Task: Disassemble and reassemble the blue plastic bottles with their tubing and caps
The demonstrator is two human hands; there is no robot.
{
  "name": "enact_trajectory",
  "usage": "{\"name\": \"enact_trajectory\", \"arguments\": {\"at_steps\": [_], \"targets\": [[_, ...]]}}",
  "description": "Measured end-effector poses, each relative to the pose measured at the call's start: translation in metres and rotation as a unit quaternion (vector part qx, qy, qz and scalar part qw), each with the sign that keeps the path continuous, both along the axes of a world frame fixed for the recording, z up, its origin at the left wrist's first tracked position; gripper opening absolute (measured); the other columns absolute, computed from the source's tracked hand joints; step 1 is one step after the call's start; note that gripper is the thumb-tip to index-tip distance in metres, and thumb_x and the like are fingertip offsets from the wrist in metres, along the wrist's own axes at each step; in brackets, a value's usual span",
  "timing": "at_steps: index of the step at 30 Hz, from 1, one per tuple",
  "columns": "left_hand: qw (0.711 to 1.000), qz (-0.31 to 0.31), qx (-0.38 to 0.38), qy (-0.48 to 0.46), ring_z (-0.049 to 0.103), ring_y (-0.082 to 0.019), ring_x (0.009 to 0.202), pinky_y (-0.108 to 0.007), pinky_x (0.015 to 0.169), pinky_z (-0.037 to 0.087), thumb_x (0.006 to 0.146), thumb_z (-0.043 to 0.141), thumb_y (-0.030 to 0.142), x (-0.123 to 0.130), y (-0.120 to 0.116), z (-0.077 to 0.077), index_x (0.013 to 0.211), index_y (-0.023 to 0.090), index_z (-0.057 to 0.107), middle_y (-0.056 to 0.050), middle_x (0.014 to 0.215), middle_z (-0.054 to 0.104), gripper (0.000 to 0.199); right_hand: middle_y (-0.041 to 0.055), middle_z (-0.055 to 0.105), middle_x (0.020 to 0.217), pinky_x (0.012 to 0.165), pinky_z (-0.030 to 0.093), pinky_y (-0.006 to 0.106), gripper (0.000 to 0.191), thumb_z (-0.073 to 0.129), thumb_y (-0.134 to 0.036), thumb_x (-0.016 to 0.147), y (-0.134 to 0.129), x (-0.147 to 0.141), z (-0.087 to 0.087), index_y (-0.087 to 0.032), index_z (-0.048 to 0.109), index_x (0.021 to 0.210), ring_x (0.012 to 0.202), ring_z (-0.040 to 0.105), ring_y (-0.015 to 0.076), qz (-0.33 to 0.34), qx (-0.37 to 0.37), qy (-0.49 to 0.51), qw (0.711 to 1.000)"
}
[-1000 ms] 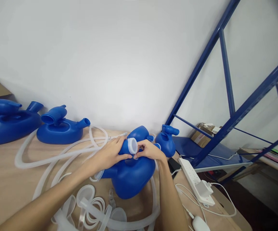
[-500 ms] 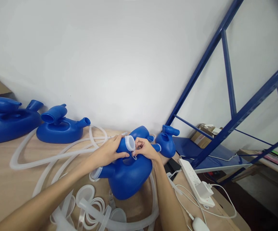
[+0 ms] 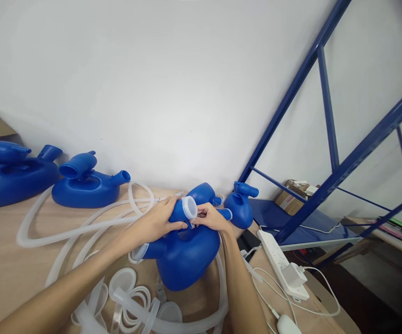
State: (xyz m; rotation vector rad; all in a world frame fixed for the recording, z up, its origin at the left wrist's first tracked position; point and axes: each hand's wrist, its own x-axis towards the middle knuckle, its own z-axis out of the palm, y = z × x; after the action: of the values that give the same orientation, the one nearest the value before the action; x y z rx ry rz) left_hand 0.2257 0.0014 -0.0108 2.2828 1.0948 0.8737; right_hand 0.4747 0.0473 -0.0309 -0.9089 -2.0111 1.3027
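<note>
A blue plastic urinal bottle (image 3: 187, 262) stands in front of me. White caps cover its wide upper mouth and its side spout; the upper cap (image 3: 189, 207) faces me. Around that upper neck, my left hand (image 3: 164, 215) is closed, with the thumb pressed on the near side. My right hand (image 3: 209, 217) pinches the small clear strap of the cap just below its rim; the fingers partly hide it. Under the bottle and between my forearms lie loose white caps (image 3: 122, 279), a coiled white strap and a ribbed translucent hose (image 3: 187, 326).
More blue bottles stand along the wall, two at left (image 3: 86, 188) and others behind my hands (image 3: 239, 208). Translucent hoses (image 3: 65, 236) loop over the table at left. A white power strip (image 3: 277, 260) with cables lies at right, beside a blue metal rack (image 3: 291, 162).
My right fingers have closed in over the clear strap, which hung visible below the cap before. My left hand keeps its grip on the neck.
</note>
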Motion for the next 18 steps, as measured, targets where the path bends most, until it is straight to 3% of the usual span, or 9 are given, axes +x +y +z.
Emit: {"name": "enact_trajectory", "arguments": {"at_steps": [6, 18], "targets": [[1.000, 0.009, 0.007, 0.001, 0.067, -0.037, 0.123, -0.047, 0.101, 0.055, 0.089, 0.071, 0.052, -0.001, -0.002, 0.002, 0.129, 0.022, 0.054, -0.013, 0.131, 0.069, 0.052, 0.0020, 0.076, 0.083, 0.091, 0.055, 0.037, 0.039, 0.093, -0.050, 0.070, -0.003, 0.003, 0.003, -0.017, 0.079, 0.087, 0.084, 0.070, 0.0210, 0.009, 0.026, -0.014, 1.000], [0.999, 0.031, -0.011, -0.017, 0.063, -0.038, 0.125, -0.049, 0.103, 0.052, 0.090, 0.068, 0.050, 0.009, -0.003, -0.019, 0.135, 0.022, 0.052, -0.014, 0.130, 0.067, 0.056, -0.0008, 0.070, 0.076, 0.077, 0.051, 0.031, 0.045, 0.093, -0.054, 0.069, -0.008, 0.005, 0.011, -0.017, 0.079, 0.089, 0.072, 0.060, 0.0168, 0.018, 0.053, -0.063, 0.996]]}}
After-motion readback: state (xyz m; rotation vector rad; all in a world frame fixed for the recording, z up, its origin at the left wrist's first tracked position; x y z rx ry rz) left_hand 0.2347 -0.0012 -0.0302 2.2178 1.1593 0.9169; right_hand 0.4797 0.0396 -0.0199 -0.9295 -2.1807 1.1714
